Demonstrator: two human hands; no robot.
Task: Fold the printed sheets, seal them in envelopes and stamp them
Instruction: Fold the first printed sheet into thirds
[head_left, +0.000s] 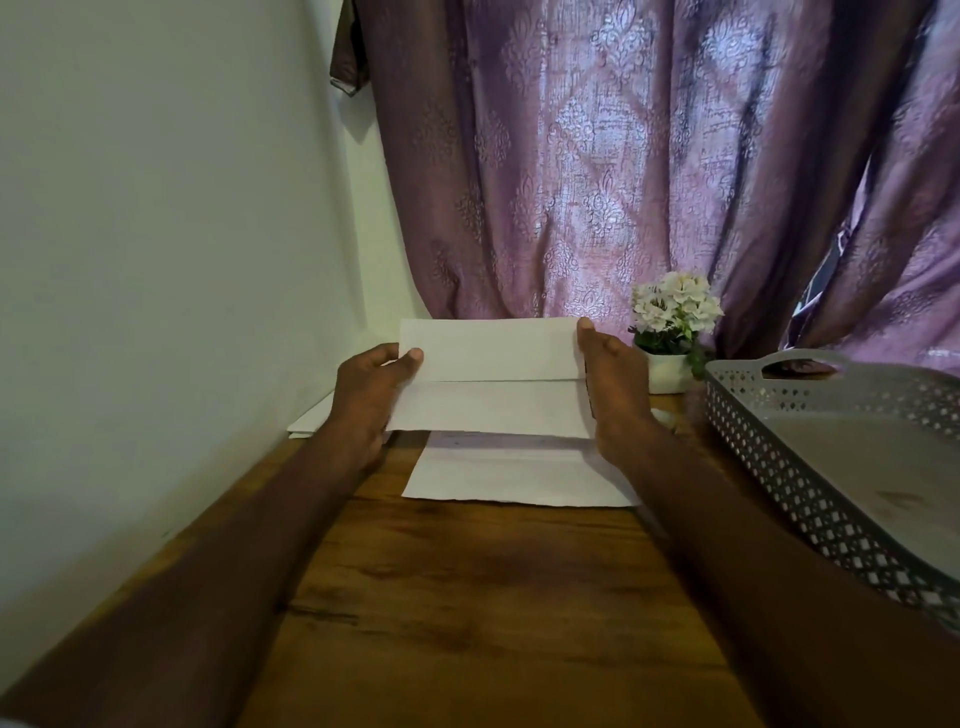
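Held up sideways between left hand (371, 395) and right hand (613, 384), folded sheet (493, 379), each end pinched, equally near both.

Our wooden table and what rests on it

We see the brown wooden table (467, 597) carrying a white sheet (519, 475) lying flat just beneath the grip, more white paper (311, 418) by the wall to the left of it, a white pot of pale flowers (667, 371) just right of it, and a grey perforated basket (831, 467) further right.
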